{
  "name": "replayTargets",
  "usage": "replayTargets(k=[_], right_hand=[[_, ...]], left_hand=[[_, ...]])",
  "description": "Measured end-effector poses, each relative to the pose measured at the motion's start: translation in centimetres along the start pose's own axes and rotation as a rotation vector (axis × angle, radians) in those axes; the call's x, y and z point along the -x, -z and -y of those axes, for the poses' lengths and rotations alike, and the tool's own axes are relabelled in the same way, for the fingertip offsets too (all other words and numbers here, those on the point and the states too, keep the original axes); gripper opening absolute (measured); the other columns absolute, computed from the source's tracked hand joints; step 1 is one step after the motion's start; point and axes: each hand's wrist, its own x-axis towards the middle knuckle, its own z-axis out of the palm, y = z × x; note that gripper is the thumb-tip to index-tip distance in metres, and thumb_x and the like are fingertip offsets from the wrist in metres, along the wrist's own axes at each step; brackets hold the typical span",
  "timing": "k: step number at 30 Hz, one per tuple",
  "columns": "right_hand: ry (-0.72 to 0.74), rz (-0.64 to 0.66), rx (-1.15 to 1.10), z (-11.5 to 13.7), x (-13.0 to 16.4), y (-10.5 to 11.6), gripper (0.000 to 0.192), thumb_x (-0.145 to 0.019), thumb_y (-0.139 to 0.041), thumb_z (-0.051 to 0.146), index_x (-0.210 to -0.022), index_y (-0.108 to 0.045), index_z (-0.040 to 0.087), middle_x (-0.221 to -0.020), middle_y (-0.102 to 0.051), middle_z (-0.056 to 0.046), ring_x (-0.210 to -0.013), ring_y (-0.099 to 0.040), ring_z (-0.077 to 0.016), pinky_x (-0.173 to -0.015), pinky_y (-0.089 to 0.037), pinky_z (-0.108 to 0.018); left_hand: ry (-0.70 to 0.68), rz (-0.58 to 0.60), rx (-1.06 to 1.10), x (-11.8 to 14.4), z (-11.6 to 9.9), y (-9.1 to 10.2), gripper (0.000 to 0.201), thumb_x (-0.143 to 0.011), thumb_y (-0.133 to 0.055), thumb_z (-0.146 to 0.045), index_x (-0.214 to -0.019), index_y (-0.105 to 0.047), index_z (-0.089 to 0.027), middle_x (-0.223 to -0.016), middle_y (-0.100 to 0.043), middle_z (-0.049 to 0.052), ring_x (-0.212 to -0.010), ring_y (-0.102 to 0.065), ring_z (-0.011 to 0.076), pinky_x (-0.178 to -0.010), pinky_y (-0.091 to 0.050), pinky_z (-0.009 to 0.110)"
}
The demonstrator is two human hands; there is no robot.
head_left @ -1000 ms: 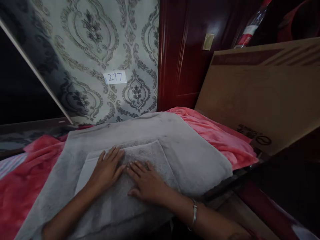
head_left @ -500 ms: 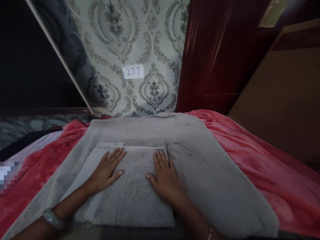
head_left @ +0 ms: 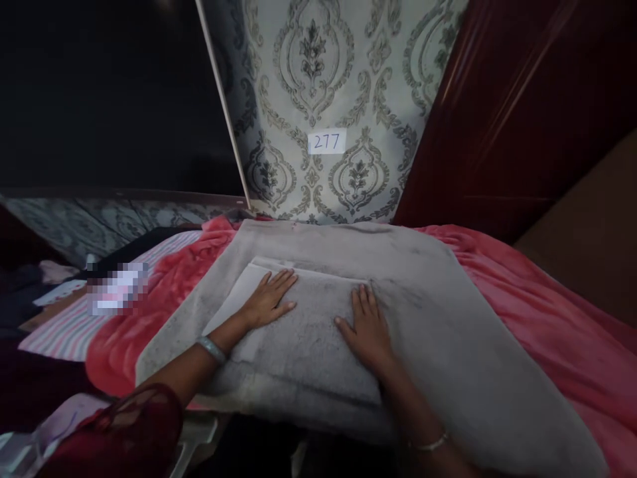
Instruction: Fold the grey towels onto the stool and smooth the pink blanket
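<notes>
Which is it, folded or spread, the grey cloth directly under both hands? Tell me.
Folded: the grey cloth forms a compact rectangle, with layered edges showing near the left hand's fingertips, atop wider spread grey fabric.

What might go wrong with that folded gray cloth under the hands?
The left hand and right hand rest spread on the folded gray cloth, so an uneven push might wrinkle it or shift its layers. The larger gray cloth underneath might bunch up too.
</notes>
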Motion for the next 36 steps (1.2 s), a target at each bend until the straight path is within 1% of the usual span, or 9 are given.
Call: replayTargets(k=[9,14,17,19,23,26,30,33,36], right_hand=[[-0.126,0.168,0.152,1.7,-0.6,3.5,0.074,-0.099,-0.042,0.047,-0.159,-0.024,0.007,-0.166,-0.01,-0.016,-0.154,-0.006,-0.029,-0.121,-0.019,-0.051],[0.055,0.14,0.14,8.9,-1.5,3.1,0.065,-0.101,-0.036,0.038,-0.159,-0.027,0.011,-0.166,-0.013,-0.013,-0.154,-0.009,-0.0282,-0.122,-0.016,-0.053],[0.216,0.17,0.096,13.5,-2.5,0.5,0.063,-0.101,-0.033,0.032,-0.159,-0.026,0.009,-0.166,-0.014,-0.013,-0.154,-0.011,-0.0279,-0.121,-0.016,-0.056],[0.277,0.186,0.093,14.9,-3.1,-0.9,0.062,-0.102,-0.032,0.034,-0.158,-0.028,0.01,-0.166,-0.017,-0.011,-0.154,-0.012,-0.0259,-0.122,-0.014,-0.055],[0.232,0.187,0.122,12.2,-3.9,-0.9,0.068,-0.101,-0.036,0.05,-0.158,-0.029,0.013,-0.165,-0.02,-0.009,-0.153,-0.013,-0.0249,-0.124,-0.011,-0.05],[0.046,0.143,0.167,7.1,-3.8,0.6,0.071,-0.101,-0.034,0.05,-0.159,-0.025,0.01,-0.165,-0.017,-0.015,-0.153,-0.011,-0.029,-0.122,-0.009,-0.055],[-0.198,0.14,0.241,1.6,-2.9,2.2,0.068,-0.103,-0.028,0.049,-0.162,-0.016,0.016,-0.167,-0.005,-0.01,-0.154,-0.01,-0.0269,-0.12,-0.017,-0.056],[-0.215,0.164,0.264,0.3,-2.4,3.1,0.067,-0.104,-0.027,0.048,-0.162,-0.015,0.016,-0.168,-0.004,-0.009,-0.154,-0.01,-0.0265,-0.119,-0.022,-0.054],[-0.229,0.142,0.289,1.9,-2.1,4.1,0.065,-0.104,-0.03,0.045,-0.16,-0.022,0.013,-0.167,-0.01,-0.011,-0.154,-0.008,-0.0283,-0.119,-0.02,-0.056]], left_hand=[[0.085,-0.083,0.255,-0.8,1.8,0.7,0.056,-0.101,-0.026,-0.029,-0.153,-0.037,-0.016,-0.161,-0.036,0.009,-0.15,-0.03,0.0167,-0.125,-0.021,0.042],[0.196,-0.198,0.089,0.2,1.4,2.4,0.053,-0.099,-0.029,-0.023,-0.149,-0.046,-0.015,-0.155,-0.046,0.01,-0.147,-0.037,0.0207,-0.125,-0.02,0.048],[0.241,-0.147,-0.063,0.9,0.5,2.3,0.055,-0.099,-0.035,-0.027,-0.152,-0.042,-0.016,-0.16,-0.038,0.012,-0.151,-0.029,0.0272,-0.124,-0.016,0.057],[0.253,-0.078,-0.118,1.2,0.2,1.9,0.056,-0.099,-0.037,-0.03,-0.153,-0.04,-0.018,-0.163,-0.03,0.011,-0.153,-0.023,0.0295,-0.123,-0.016,0.061],[0.263,-0.026,-0.161,1.2,0.2,1.1,0.056,-0.1,-0.035,-0.033,-0.155,-0.038,-0.021,-0.165,-0.026,0.01,-0.154,-0.019,0.029,-0.123,-0.016,0.061],[0.267,-0.017,-0.168,1.1,0.3,1.1,0.056,-0.101,-0.034,-0.034,-0.155,-0.037,-0.021,-0.165,-0.026,0.009,-0.154,-0.02,0.0283,-0.123,-0.018,0.06],[0.273,-0.013,-0.179,0.9,0.3,1.3,0.056,-0.101,-0.033,-0.036,-0.155,-0.036,-0.022,-0.165,-0.027,0.009,-0.153,-0.021,0.0279,-0.123,-0.019,0.059],[0.274,-0.018,-0.176,0.9,0.1,1.3,0.056,-0.101,-0.034,-0.036,-0.155,-0.037,-0.023,-0.164,-0.028,0.009,-0.153,-0.021,0.0276,-0.123,-0.019,0.058],[0.272,-0.02,-0.164,0.9,-0.1,1.4,0.056,-0.1,-0.034,-0.035,-0.155,-0.037,-0.023,-0.164,-0.029,0.009,-0.153,-0.021,0.0273,-0.123,-0.019,0.058]])
